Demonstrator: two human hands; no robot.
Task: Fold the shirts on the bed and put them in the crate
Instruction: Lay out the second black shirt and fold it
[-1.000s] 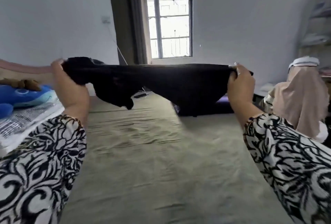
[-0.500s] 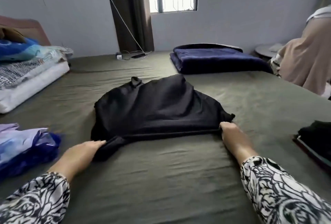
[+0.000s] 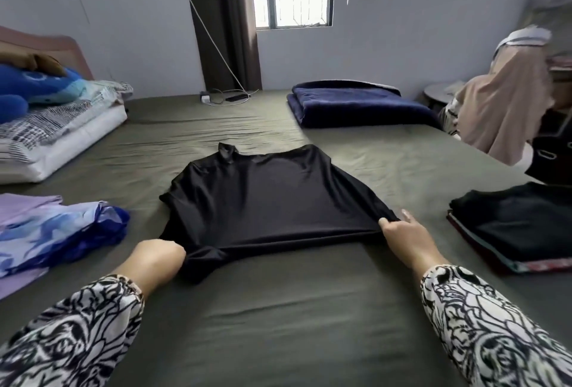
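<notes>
Olive sheets cover the bed [image 3: 278,318], where a black shirt [image 3: 266,201] lies spread flat mid-bed. Left hand [image 3: 158,258] grips its near left corner, fingers curled under; right hand [image 3: 402,238] pinches the near right corner.

A shirt [image 3: 269,197] lay in the middle of the bed [image 3: 278,324]. A pile of cloth [image 3: 58,232] lay to its left, folded clothes [image 3: 520,225] to its right, a blanket [image 3: 356,105] behind.
</notes>
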